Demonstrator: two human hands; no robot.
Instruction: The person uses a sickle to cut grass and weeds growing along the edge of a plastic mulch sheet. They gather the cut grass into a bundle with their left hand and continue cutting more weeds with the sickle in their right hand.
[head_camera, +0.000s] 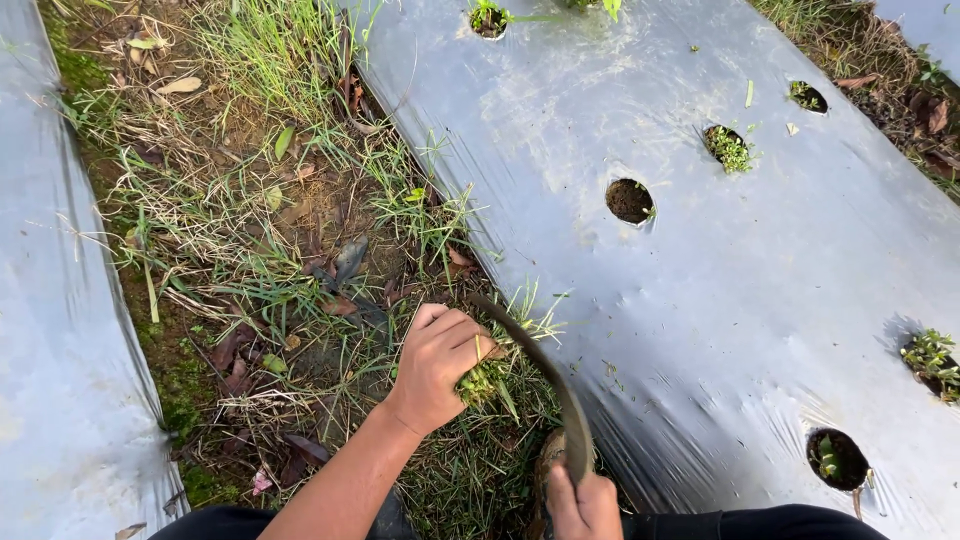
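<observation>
My left hand (437, 363) is closed around a tuft of green grass (484, 380) growing at the edge of the silver plastic mulch sheet (720, 270). My right hand (583, 503) at the bottom edge grips the handle of a curved sickle (545, 372). The dark blade arcs up and left, its tip just above my left hand's fingers, beside the held tuft. My left forearm runs down to the bottom of the view.
A weedy furrow (260, 230) of grass, dry leaves and soil runs between two plastic-covered beds; the second sheet (50, 330) lies on the left. The right sheet has several round planting holes (629, 200), some with small seedlings (930, 352).
</observation>
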